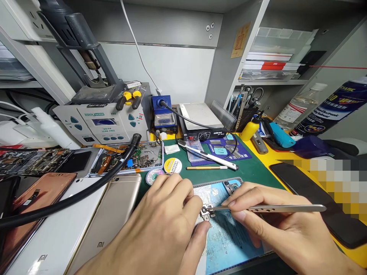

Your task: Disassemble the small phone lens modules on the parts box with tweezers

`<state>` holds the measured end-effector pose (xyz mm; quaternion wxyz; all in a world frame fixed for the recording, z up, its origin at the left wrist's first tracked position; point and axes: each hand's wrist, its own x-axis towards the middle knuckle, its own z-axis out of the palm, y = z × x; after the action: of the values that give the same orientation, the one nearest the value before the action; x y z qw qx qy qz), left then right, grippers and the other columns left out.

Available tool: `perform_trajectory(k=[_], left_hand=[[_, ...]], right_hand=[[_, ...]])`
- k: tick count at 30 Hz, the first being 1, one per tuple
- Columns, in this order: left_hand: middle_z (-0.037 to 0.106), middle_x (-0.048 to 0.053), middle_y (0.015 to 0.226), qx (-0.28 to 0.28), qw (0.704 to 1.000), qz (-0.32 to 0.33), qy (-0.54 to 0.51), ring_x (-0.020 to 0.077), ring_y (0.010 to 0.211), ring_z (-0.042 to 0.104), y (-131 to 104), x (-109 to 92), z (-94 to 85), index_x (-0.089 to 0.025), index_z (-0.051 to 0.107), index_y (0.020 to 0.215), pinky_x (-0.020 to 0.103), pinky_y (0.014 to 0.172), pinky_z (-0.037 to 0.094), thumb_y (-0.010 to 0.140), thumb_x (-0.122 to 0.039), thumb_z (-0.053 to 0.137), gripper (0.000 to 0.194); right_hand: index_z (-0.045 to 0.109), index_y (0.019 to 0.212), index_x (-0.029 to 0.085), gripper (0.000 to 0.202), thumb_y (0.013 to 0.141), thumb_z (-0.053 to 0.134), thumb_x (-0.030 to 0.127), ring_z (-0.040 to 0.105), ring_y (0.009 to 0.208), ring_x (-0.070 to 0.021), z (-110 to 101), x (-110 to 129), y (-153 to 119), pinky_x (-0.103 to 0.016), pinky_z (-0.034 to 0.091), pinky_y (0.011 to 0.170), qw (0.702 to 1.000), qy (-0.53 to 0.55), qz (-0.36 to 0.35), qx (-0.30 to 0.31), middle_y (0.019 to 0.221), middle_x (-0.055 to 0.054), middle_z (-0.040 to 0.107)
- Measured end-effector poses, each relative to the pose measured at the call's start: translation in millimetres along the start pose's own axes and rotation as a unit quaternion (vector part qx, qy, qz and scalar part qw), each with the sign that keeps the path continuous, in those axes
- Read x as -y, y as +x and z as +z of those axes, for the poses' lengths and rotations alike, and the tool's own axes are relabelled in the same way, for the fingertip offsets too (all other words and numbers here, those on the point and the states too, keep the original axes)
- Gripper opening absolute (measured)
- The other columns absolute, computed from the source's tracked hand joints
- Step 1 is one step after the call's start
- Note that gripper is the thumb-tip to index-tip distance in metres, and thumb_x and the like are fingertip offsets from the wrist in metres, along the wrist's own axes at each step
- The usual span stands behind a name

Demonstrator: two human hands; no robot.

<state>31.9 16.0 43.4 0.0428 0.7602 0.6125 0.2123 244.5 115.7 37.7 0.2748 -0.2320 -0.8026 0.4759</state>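
Observation:
My left hand (pixel 169 210) is curled, its index finger and thumb at the left edge of a small metal phone part (pixel 205 214) with a round dark lens-like spot. My right hand (pixel 275 214) grips slim metal tweezers (pixel 289 208) with holes along the handle. Their tips point left and meet the small part. Beneath both hands lies a light blue work pad (pixel 226 244) with whitish worn patches. A camera-style plate (pixel 231 187) with round lenses shows at its far right corner. The fingertips of my left hand are partly hidden from view.
Phones, including a gold one (pixel 114 214), lie at left under a black hose (pixel 71 198). Behind are a tray of circuit boards (pixel 143 156), a hot-air station (pixel 106 122), a brush (pixel 209 154) and a heating plate (pixel 200 116). A dark phone (pixel 312 206) lies at right.

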Motion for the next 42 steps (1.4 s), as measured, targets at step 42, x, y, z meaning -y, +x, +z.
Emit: perform_trajectory(k=[42], left_hand=[[0.057,0.006,0.087,0.009,1.0,0.004,-0.006,0.0276,0.087,0.052,-4.6,-1.0,-1.7,-0.019,0.067,0.085,0.05,0.079,0.045,0.094,-0.023,0.052,0.018]], right_hand=[[0.076,0.09,0.023,0.011,0.094,0.068,0.016,0.066,0.059,-0.0112,1.0,2.7,0.2,-0.016,0.05,0.041,1.0,-0.002,-0.003,0.004,0.091,-0.004,0.077]])
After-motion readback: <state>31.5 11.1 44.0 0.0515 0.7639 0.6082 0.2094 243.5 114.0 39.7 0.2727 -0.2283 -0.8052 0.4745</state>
